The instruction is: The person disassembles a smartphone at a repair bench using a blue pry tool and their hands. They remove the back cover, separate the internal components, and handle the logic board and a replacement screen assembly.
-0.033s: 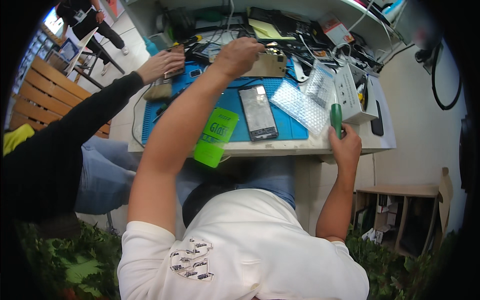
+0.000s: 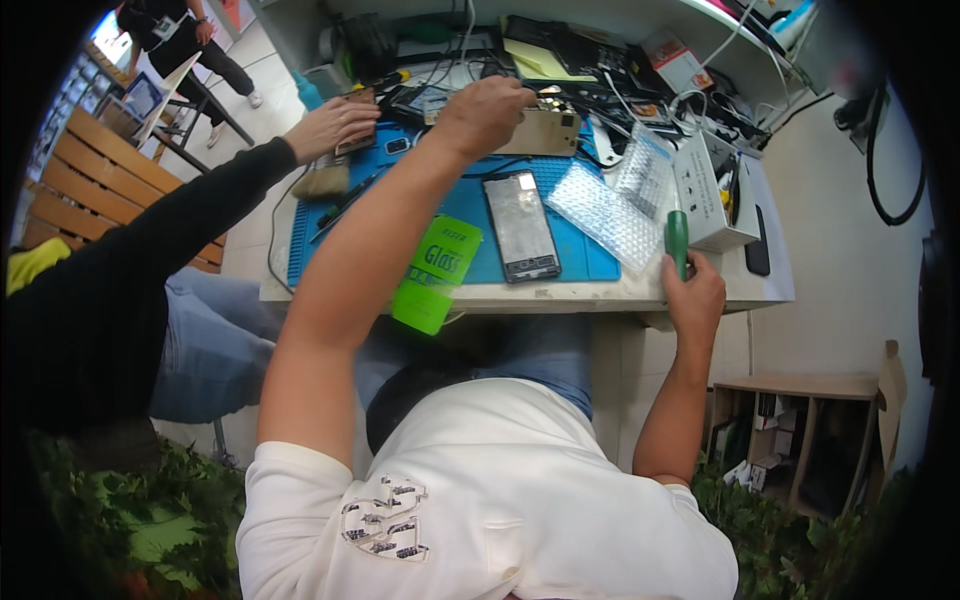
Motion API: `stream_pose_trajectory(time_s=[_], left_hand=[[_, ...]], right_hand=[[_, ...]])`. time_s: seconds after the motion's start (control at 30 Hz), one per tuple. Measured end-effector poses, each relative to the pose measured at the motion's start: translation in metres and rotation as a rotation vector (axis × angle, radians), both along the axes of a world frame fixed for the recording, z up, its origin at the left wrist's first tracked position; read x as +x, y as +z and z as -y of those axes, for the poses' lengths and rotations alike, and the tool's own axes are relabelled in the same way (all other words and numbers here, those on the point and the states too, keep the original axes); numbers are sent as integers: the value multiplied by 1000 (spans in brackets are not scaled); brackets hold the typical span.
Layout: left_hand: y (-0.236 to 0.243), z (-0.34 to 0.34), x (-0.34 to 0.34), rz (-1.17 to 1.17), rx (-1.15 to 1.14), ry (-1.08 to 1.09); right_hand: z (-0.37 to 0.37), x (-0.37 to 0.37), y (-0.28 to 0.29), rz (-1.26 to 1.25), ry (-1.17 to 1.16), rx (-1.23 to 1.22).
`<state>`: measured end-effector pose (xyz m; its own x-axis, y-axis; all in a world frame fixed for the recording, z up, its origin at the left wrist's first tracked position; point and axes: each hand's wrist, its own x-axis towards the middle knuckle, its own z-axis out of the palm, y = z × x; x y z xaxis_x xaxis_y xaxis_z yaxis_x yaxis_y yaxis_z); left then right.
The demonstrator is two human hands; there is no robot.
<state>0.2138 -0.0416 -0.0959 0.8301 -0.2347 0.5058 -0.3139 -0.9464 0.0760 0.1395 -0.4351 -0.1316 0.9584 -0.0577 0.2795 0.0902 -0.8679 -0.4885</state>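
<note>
Clutter and cables fill the back of the bench, a slatted seat off to the left, a shelf unit low on the right. And we look straight down on a blue mat, where a phone frame lies face up, near the middle. Left hand is stretched out, far over the mat, fingers curled in and bunched at the tips; whether they pinch anything, I cannot tell. Just beside those fingertips, a gold panel at the mat's back edge; contact is not clear from up here.

Over to the right hand: it sits at the bench's front edge, thumb and fingers wrapped round the lower end of a green tool, which points away from the body. Bubble wrap just left of that, a white box behind, a dark phone beyond. Down front, a green card pokes past the bench edge. And on the left flank, a co-worker's hand lies across a brown object, near a brush.
</note>
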Motion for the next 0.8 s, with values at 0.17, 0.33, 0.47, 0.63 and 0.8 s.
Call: stream_pose_trajectory(time_s=[0.17,0.33,0.47,0.63,0.8], left_hand=[[-2,-4,-10,12,-79,9],[-6,-12,-5,-58,-140,25],[-9,-15,-6,-53,-109,3],[23,-2,-45,-75,-404,-39],[32,42,-144,-761,-1366,-418]], right_hand=[[2,-14,3,56,8,116],[11,-40,9,149,101,253],[8,-52,20,174,192,467],[-18,-65,30,235,348,735],[-100,-75,27,172,548,703]])
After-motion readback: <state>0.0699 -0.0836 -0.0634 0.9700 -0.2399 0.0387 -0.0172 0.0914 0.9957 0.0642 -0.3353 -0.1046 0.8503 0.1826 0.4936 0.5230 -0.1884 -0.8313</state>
